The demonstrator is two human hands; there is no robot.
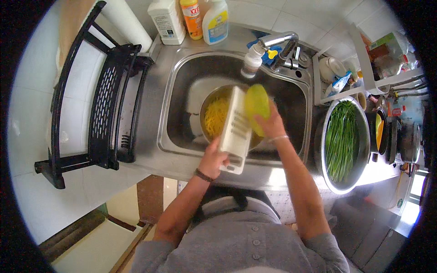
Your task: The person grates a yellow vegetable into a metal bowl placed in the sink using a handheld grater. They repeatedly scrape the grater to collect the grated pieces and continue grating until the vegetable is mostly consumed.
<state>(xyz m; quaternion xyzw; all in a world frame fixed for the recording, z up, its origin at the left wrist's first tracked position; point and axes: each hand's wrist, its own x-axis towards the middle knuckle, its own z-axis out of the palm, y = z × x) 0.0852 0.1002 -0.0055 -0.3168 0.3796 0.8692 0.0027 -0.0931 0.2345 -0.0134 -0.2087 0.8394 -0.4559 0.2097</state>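
My left hand [214,159] grips the lower end of a white plastic grater [235,133], which is tilted on edge over a round metal bowl [203,105]. Pale yellow shreds [215,116] lie in the bowl, inside the sink. In my right hand [271,121] is a yellow-green piece of vegetable or fruit [256,104], blurred, close against the grater's right side. Whether it touches the grater cannot be told. The grater hides much of the bowl's right part.
Around the bowl is a stainless steel sink [290,143] with a chrome faucet [278,39] behind. A basin [363,160] of long green stalks [341,143] stands right. On the left is a black rack [106,99]. Several bottles [215,24] line the back edge; a white shelf [358,51] holds crockery.
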